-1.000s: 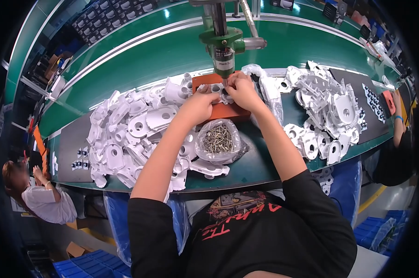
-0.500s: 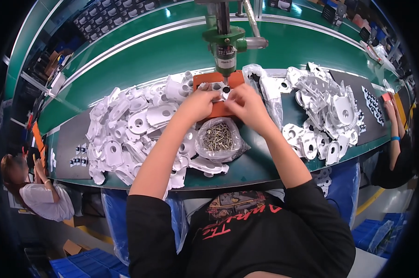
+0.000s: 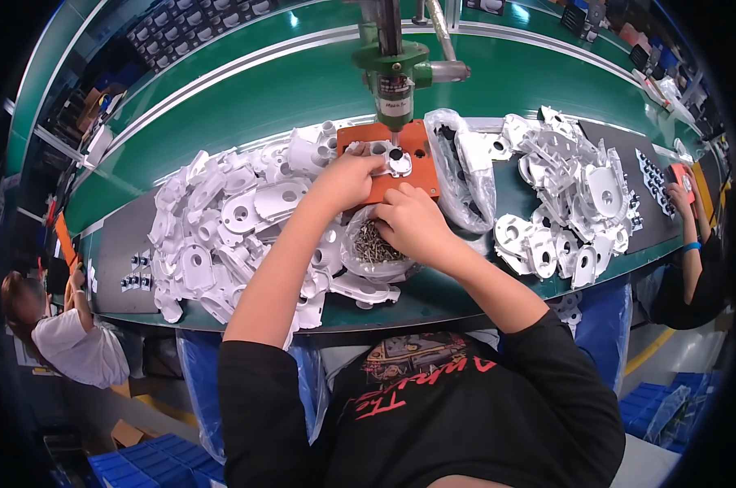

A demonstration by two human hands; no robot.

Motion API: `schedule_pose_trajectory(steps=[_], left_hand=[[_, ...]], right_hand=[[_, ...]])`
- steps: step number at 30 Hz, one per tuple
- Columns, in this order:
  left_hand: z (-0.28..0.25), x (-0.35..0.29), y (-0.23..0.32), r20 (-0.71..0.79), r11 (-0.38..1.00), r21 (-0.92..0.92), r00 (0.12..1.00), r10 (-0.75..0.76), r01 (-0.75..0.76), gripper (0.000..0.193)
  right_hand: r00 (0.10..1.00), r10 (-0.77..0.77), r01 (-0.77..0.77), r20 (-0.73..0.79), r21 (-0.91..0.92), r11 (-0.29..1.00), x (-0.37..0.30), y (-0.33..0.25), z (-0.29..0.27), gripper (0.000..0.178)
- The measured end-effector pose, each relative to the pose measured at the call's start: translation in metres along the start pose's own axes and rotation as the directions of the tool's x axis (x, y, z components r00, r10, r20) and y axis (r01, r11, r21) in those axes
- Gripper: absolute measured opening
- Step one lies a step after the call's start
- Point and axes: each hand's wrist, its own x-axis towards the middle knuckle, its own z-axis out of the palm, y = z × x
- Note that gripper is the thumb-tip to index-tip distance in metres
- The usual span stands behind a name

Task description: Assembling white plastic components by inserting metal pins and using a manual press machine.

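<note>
A white plastic part with a black round piece in it lies on the orange fixture block, under the tip of the green press-like driver. My left hand grips that part from its left side, thumb on top. In front of the block stands a clear plastic bag of screws. My right hand reaches over the bag's right rim, its fingers curled down at the screws. Whatever is between those fingertips is hidden.
Piled white plastic parts cover the bench on the left, with another heap on the right. A clear bag of black pieces lies beside the block. One co-worker sits at far left, another at far right.
My right hand has moved from the white part on the block down toward me to the screw bag. The left hand keeps its hold on the part.
</note>
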Motion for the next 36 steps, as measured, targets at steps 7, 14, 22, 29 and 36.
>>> schedule_pose_trajectory(steps=[7,14,22,29,36], left_hand=[[0.005,0.001,-0.005,-0.107,0.992,0.056,0.987,0.117,-0.111,0.027],[0.006,0.002,-0.006,-0.116,0.991,0.064,0.985,0.128,-0.121,0.026],[0.003,0.001,-0.003,-0.104,0.991,0.048,0.987,0.126,-0.121,0.026],[0.006,0.001,-0.006,-0.106,0.991,0.073,0.988,0.116,-0.109,0.027],[0.005,0.0,-0.004,-0.055,0.997,0.043,0.997,0.059,-0.057,0.026]], right_hand=[[0.998,-0.056,0.056,0.007,-0.034,0.998,0.002,0.0,0.003,0.011],[0.991,-0.133,0.129,-0.009,-0.184,0.974,0.008,-0.001,0.011,0.008],[0.989,0.139,-0.109,-0.05,0.387,0.915,0.012,0.009,-0.012,0.011],[0.908,0.398,-0.393,0.128,0.588,0.707,0.04,0.081,-0.032,0.017],[0.902,0.414,-0.403,0.125,0.591,0.699,0.057,0.112,-0.002,0.018]])
